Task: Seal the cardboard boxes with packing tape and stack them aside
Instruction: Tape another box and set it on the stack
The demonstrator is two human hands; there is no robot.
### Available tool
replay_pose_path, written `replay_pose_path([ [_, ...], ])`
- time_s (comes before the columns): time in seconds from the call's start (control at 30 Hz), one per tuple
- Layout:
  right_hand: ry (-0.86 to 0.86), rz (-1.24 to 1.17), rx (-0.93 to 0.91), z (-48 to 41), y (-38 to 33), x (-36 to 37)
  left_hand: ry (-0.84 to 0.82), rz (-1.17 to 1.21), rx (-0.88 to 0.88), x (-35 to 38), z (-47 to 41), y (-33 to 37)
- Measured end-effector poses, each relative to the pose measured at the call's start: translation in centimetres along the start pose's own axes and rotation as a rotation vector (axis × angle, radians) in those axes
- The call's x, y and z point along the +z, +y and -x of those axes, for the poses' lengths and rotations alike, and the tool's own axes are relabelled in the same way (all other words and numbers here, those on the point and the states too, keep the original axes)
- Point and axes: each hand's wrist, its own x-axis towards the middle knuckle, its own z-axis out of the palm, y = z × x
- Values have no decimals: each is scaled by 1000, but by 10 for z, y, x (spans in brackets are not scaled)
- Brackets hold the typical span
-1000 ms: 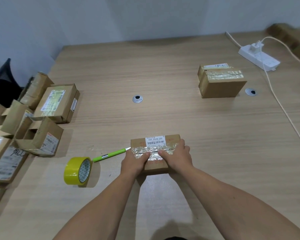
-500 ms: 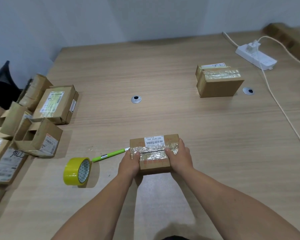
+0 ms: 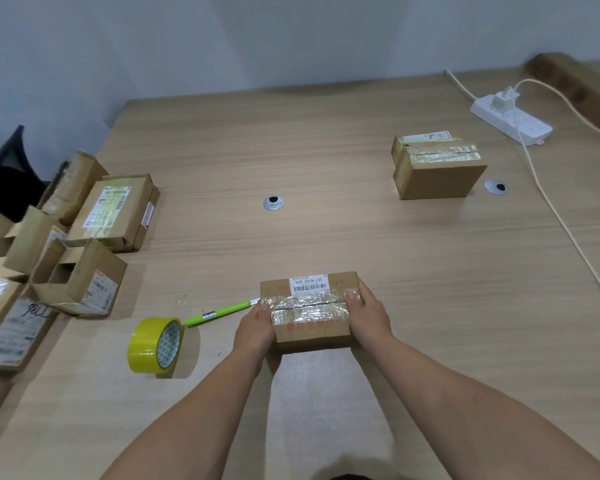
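Note:
A small cardboard box (image 3: pixel 310 329) with a white barcode label and clear tape across its top seam sits on the wooden table in front of me. My left hand (image 3: pixel 255 327) grips its left end, thumb on the tape. My right hand (image 3: pixel 369 315) grips its right end the same way. A yellow tape roll (image 3: pixel 155 346) stands on edge to the left. A green utility knife (image 3: pixel 219 312) lies between the roll and the box. A taped box (image 3: pixel 435 168) rests at the far right.
Several cardboard boxes, some with open flaps (image 3: pixel 80 277), crowd the table's left edge. A white power strip (image 3: pixel 511 119) with cables lies at the back right. Two round cable grommets (image 3: pixel 273 203) are set into the tabletop.
Both hands slid outward from the middle of the taped seam to the two ends of the box, which they now grip. The box shifted slightly.

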Motion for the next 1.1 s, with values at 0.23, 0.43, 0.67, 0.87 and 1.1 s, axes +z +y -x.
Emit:
replay_pose_path([
  [0.23, 84, -231, 176, 9, 7, -16, -97, 149, -36, -12, -8, -9],
  [0.43, -170, -563, 292, 12, 2, -20, -153, 210, -65, -13, -2, -4],
  [0.67, -207, -626, 48, 8, -45, -31, -171, 226, -22, -16, 7, 16],
  [0.87, -184, -545, -101, 14, -66, -41, -67, 263, 92, -16, 17, 32],
  [1.1, -1, -305, -238, 22, -75, -21, -124, 368, 260, 4, 43, 66],
])
